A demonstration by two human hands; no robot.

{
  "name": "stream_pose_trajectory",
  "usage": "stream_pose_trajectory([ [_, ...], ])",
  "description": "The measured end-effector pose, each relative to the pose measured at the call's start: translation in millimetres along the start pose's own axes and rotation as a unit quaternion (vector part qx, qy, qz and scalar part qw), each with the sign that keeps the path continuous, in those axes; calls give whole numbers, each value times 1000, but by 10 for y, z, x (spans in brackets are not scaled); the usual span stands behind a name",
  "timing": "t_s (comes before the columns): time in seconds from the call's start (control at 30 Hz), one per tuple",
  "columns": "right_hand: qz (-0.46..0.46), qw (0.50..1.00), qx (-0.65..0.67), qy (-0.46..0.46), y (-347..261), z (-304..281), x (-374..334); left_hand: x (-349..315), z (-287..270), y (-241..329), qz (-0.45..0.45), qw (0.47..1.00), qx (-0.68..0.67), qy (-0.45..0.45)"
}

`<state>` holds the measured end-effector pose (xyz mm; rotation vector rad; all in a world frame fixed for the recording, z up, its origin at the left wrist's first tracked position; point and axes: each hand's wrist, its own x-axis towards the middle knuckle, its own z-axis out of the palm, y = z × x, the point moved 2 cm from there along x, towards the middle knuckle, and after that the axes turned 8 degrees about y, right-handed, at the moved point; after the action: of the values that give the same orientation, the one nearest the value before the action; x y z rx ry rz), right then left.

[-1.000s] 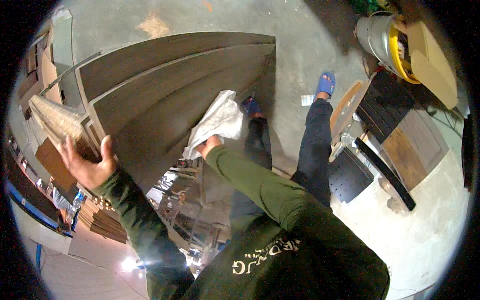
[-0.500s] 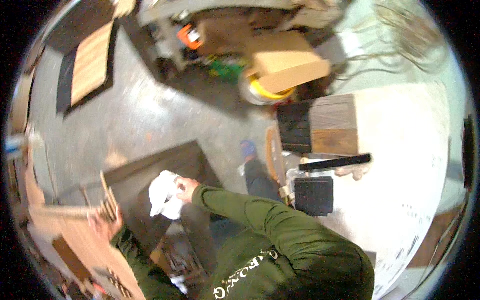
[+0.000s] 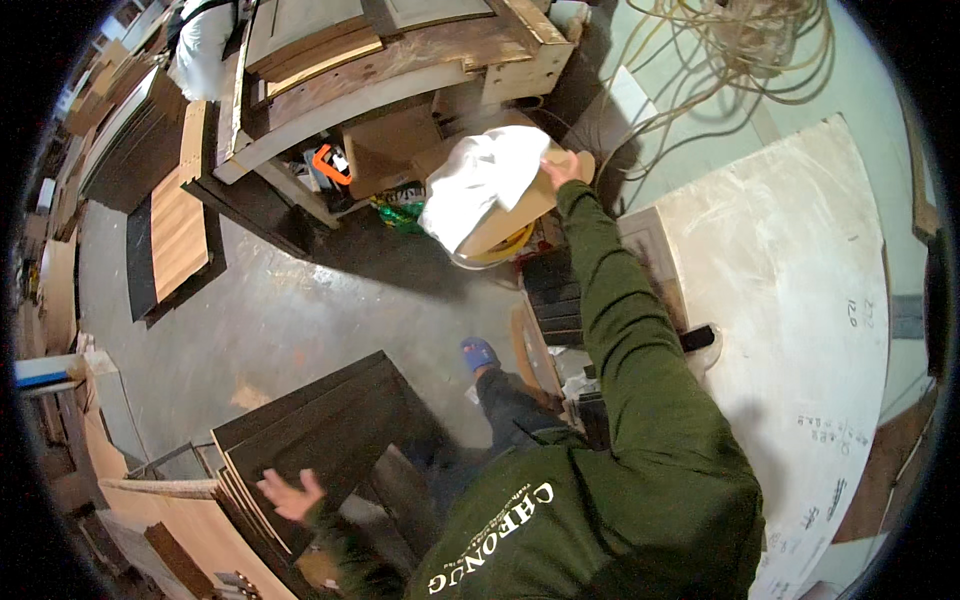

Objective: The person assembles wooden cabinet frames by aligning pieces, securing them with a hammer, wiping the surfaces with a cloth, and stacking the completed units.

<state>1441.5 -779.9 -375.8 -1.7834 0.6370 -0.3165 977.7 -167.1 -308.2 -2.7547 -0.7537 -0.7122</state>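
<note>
A white cloth (image 3: 480, 180) lies spread across a cardboard box (image 3: 545, 198) that rests on a yellow-rimmed bucket (image 3: 510, 247). At the cloth's right edge is my right hand (image 3: 564, 170), the arm stretched far forward and the fingers closed on the fabric. My left hand (image 3: 291, 494) holds nothing; its fingers are spread above a stack of dark panels (image 3: 330, 420) leaning by my legs. The pale edges of those panels show just left of that hand.
A heavy workbench (image 3: 400, 65) stands ahead, with an orange-handled tool (image 3: 333, 163) beneath it. On my right is a big white board (image 3: 790, 280) with a black bar (image 3: 697, 338) on it. Coiled hoses (image 3: 745, 40) lie at the far right. A wood-faced panel (image 3: 180, 232) stands far left.
My right hand has carried the white cloth from over the dark panels forward to the cardboard box. The left hand has come off the panel edges and moved right, fingers spread.
</note>
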Motion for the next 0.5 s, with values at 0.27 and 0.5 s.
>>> stream_pose_trajectory([
  [0.27, -12, 965, -153, -213, 927, -654, -2088, -2100, -472, 1485, -73, 915, -192, -349],
  [0.5, 21, 803, -294, -518, 1500, -815, -3541, -2899, -684, 492, -460, 767, -334, -298],
])
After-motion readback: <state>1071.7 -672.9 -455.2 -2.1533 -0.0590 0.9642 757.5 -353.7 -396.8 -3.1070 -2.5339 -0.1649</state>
